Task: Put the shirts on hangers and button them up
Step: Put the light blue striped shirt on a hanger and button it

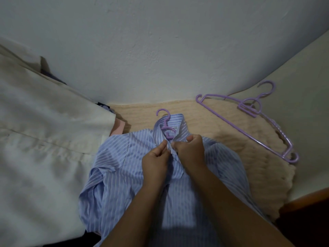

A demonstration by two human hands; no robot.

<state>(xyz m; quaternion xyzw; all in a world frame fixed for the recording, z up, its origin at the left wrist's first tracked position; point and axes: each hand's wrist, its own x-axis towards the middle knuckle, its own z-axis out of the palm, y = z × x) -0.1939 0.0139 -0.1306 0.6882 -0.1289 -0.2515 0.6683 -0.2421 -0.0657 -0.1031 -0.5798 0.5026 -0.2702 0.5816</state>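
A blue shirt with white stripes lies flat on a beige knitted blanket. A purple hanger sits inside it, its hook sticking out past the collar. Just below the collar, my left hand pinches the left edge of the shirt front. My right hand pinches the right edge, and the two hands meet at the top of the placket. The button itself is hidden by my fingers.
Two spare purple hangers lie together on the blanket at the right. A large cream cloth covers the left side, with pink fabric peeking from under it. A white wall rises behind. A dark wooden edge shows at the lower right.
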